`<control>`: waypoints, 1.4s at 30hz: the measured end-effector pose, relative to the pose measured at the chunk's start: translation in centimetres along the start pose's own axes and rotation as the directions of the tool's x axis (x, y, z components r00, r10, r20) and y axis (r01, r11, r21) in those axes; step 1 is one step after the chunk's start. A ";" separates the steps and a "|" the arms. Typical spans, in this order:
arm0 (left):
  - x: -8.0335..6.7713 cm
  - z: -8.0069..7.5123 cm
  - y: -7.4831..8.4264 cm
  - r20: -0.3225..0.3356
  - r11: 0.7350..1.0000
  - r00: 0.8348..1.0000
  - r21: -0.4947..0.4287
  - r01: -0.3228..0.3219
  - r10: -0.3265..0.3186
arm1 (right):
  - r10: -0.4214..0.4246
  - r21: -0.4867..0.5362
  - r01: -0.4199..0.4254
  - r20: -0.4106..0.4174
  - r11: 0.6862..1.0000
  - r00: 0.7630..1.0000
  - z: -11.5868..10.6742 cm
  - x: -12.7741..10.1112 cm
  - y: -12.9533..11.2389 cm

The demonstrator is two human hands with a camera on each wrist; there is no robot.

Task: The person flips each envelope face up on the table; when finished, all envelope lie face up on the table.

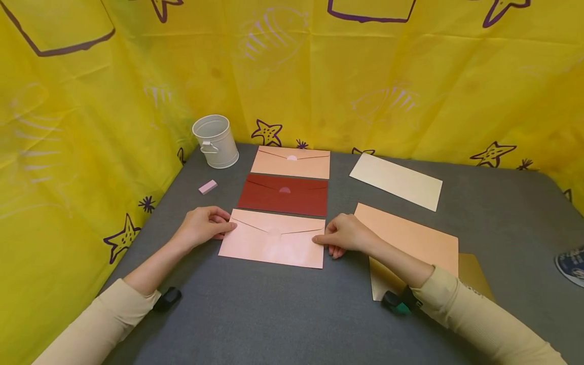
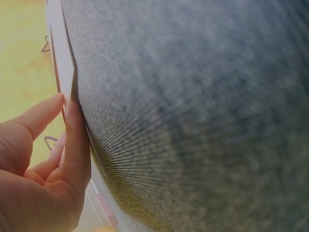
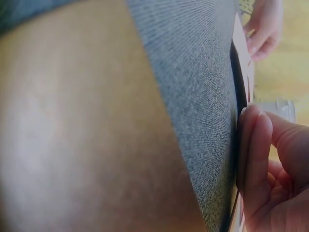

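Observation:
A pink envelope lies flap side up on the grey table, nearest of three in a column. My left hand pinches its left edge; in the left wrist view the thumb and forefinger meet at the envelope's edge. My right hand rests at the right edge, one fingertip pressing on the envelope and the other fingers curled. In the right wrist view that finger lies along the envelope's edge. Behind the pink envelope lie a dark red envelope and a peach envelope.
A white metal bucket stands at the back left, with a pink eraser near it. On the right lie a cream envelope, an orange-tan sheet and a gold one beneath it. Yellow cloth walls the table in.

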State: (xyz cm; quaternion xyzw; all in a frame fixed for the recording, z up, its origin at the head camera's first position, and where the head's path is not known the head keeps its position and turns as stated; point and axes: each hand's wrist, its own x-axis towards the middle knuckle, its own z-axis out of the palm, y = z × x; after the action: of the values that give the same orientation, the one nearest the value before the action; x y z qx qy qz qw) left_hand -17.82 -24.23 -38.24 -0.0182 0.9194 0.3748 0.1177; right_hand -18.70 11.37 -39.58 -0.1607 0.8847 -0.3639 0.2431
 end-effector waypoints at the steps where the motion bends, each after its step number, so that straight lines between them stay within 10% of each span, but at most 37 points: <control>1: 0.0 0.0 0.0 0.000 1.000 1.000 0.005 -0.001 0.001 | 0.000 0.001 0.000 0.000 1.000 1.000 0.0 0.0 0.0; 34: 0.3 0.2 -0.3 -0.014 0.996 0.998 0.073 -0.054 0.055 | 0.013 0.003 -0.013 0.004 1.000 1.000 0.0 -0.1 0.2; 42: -0.1 0.5 0.4 -0.059 0.981 0.983 0.099 -0.169 0.175 | -0.067 0.099 0.067 -0.006 0.993 0.998 0.0 -0.8 0.7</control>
State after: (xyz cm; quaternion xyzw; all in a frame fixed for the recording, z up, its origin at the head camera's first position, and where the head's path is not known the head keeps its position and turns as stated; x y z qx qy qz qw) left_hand -17.63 -23.56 -38.31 0.0543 0.9375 0.3392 0.0547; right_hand -18.11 12.20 -39.88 -0.1775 0.8599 -0.4156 0.2374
